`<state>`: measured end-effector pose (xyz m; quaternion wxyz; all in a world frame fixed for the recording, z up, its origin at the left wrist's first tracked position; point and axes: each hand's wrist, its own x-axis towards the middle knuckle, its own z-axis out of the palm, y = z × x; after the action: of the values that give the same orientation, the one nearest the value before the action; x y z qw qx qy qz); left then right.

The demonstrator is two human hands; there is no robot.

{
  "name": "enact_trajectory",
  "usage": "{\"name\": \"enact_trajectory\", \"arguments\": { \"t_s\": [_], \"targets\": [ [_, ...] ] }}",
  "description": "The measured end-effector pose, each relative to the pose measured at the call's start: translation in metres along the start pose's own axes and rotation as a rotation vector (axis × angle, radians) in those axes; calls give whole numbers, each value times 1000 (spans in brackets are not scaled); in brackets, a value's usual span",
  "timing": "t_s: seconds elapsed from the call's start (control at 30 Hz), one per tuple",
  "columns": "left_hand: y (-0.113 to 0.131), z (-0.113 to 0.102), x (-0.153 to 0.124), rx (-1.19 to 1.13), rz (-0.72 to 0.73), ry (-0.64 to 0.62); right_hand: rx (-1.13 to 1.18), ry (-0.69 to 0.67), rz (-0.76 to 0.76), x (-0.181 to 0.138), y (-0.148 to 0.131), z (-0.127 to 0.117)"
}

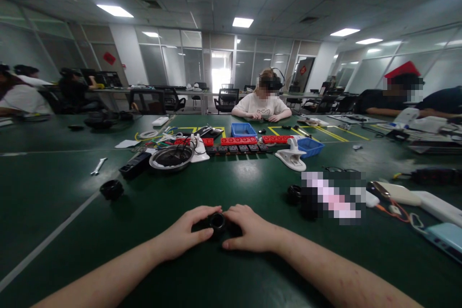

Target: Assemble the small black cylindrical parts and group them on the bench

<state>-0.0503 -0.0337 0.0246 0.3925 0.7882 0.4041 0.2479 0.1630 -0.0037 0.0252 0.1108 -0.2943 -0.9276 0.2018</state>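
Note:
A small black hollow ring-shaped fitting [217,222] sits between my hands, low over the near part of the green table, its round opening facing me. My left hand [186,231] curves around it from the left, fingertips at its top and thumb at its lower left edge. From the other side, the bent fingers of my right hand [249,228] rest against its right edge, with the thumb lower and a little apart. Whether the fitting touches the tabletop is hidden. A similar black fitting [111,190] lies to the left, and another black round piece [295,193] lies to the right.
Farther off stand a round dark pan [171,159], a white clip stand [291,156], red trays [238,141] and blue bins [243,130]. A wrench [98,166] lies left. Power banks [445,240] and cables lie right. A person [263,103] sits opposite.

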Motion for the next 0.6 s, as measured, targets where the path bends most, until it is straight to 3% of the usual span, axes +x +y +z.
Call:
{"name": "enact_trajectory", "arguments": {
  "t_s": [0.13, 0.23, 0.47, 0.6],
  "targets": [
    [4, -5, 2, 13, -9, -57, 27, -4, 23, 2, 2, -1],
    [4, -3, 5, 14, -52, -28, 36, 10, 68, 3, 3, 4],
    [3, 20, 9, 149, -199, 225, -232, 125, 187, 7, -8, 15],
    [2, 22, 9, 213, -187, 295, -268, 142, 178, 5, -6, 9]
  ]
}}
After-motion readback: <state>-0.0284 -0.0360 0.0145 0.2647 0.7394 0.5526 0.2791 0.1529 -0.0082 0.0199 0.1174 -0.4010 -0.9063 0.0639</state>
